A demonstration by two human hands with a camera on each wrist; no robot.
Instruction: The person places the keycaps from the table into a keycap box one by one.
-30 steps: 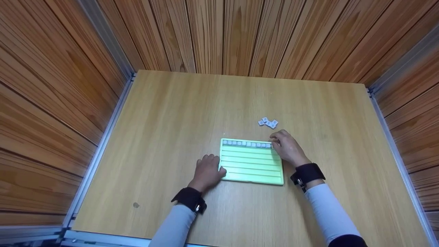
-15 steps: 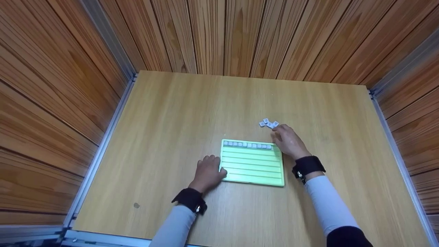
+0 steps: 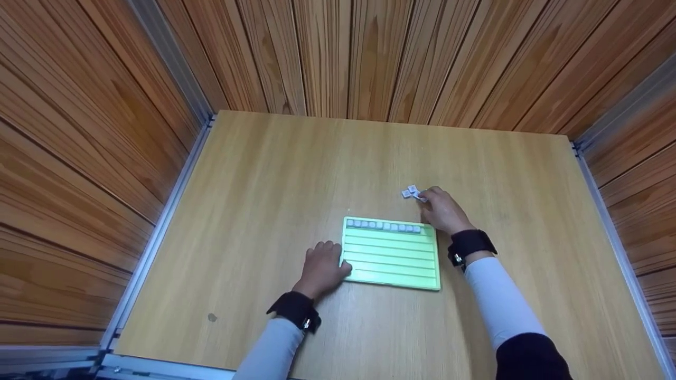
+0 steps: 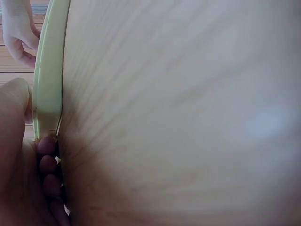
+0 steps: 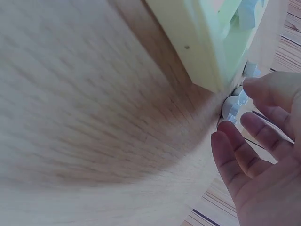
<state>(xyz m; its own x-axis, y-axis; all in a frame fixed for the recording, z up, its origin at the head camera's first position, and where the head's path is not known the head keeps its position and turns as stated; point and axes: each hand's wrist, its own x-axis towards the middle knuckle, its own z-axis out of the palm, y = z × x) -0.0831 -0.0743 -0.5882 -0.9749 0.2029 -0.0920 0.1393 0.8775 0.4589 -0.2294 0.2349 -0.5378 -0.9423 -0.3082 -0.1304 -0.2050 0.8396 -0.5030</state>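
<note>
A light green tray [image 3: 391, 263] with raised ridges lies on the table, its top channel holding a row of small white tiles [image 3: 383, 226]. My left hand [image 3: 321, 270] grips the tray's left side, thumb over the rim and fingers against the outer wall [image 4: 49, 75]. Just beyond the tray's top right corner, my right hand [image 3: 445, 212] reaches over several loose white tiles [image 3: 411, 191], covering some of them in the head view. In the right wrist view its thumb and fingers [image 5: 228, 157] stand apart, fingertips right by the loose tiles [image 5: 230, 107].
The wooden table [image 3: 274, 174] is bordered by metal rails [image 3: 169, 211] and wood-plank walls [image 3: 364, 58]. A small dark mark [image 3: 212, 317] shows at the table's front left. Both wrists wear black bands [image 3: 471, 244].
My right hand has moved from the end of the tile row, away from the tray, to the loose tiles. My left hand stays on the tray; the view has shifted slightly.
</note>
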